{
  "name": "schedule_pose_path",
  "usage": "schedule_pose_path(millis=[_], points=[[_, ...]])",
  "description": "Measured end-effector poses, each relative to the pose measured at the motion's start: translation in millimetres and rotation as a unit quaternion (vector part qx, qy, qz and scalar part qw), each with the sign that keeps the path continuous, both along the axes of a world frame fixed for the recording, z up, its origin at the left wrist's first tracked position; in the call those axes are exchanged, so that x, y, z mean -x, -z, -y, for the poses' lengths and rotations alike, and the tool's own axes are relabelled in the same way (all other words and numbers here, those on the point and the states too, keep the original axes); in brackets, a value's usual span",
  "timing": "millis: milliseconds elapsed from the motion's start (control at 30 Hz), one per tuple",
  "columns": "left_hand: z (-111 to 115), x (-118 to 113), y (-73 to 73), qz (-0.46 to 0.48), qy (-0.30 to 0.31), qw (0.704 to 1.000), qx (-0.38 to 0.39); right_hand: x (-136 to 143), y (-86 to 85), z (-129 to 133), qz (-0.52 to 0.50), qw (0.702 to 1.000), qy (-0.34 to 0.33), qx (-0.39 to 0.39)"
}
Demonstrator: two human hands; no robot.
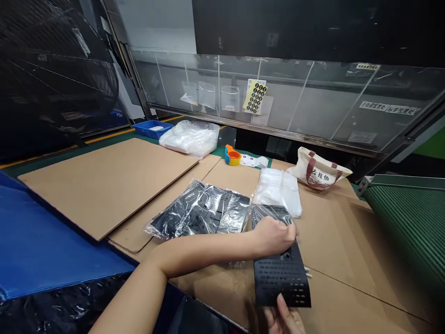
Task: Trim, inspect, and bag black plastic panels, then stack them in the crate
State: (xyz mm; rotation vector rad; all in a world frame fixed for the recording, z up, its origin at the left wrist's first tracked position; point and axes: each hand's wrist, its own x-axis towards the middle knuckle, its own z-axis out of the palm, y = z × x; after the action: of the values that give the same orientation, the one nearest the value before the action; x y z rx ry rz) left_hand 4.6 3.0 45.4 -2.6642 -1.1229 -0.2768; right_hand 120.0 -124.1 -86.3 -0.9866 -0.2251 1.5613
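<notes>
We have the black slotted panel [281,278] between our two hands, its near end toward us, above the cardboard [327,236] that covers the work surface. Our left hand [274,236] crosses over the panel's upper part, its fingers curled tight near the panel's right edge; we cannot tell whether it pinches the panel, the clear film [285,214] around its far end, or both. Our right hand [287,320] grips the near edge from below, the thumb on top of the panel and the other fingers partly hidden underneath.

Just left of the panel's far end, we see black panels in clear plastic [201,208] lying flat. Just beyond it sits a stack of clear bags [278,188], with a cream tote bag [320,171] at its far right. Farther back are an orange, yellow and blue tape dispenser [232,157] and, beside it, a strip of white labels [253,161].
</notes>
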Motion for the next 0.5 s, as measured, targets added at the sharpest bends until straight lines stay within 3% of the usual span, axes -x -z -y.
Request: schedule_pose_path(millis=[100, 267, 400, 500], points=[[10.4, -2.5, 1.9, -0.012, 0.02, 1.0, 0.005, 0.9, -3.6, -6.0, 0.009, 1.0, 0.011, -0.02], [21.2, -4.6, 9.3, -0.024, 0.041, 0.999, 0.026, 0.3, -17.2, -16.0, 0.012, 0.999, -0.028, -0.009], [29.6, -4.4, 17.1, -0.028, 0.068, 0.997, 0.023, 3.4, -24.3, -20.4, 0.004, 1.0, 0.011, -0.029], [39.4, -7.8, 20.8, -0.028, 0.072, 0.997, 0.019, 7.2, -24.4, -20.9, -0.001, 0.999, -0.024, -0.038]])
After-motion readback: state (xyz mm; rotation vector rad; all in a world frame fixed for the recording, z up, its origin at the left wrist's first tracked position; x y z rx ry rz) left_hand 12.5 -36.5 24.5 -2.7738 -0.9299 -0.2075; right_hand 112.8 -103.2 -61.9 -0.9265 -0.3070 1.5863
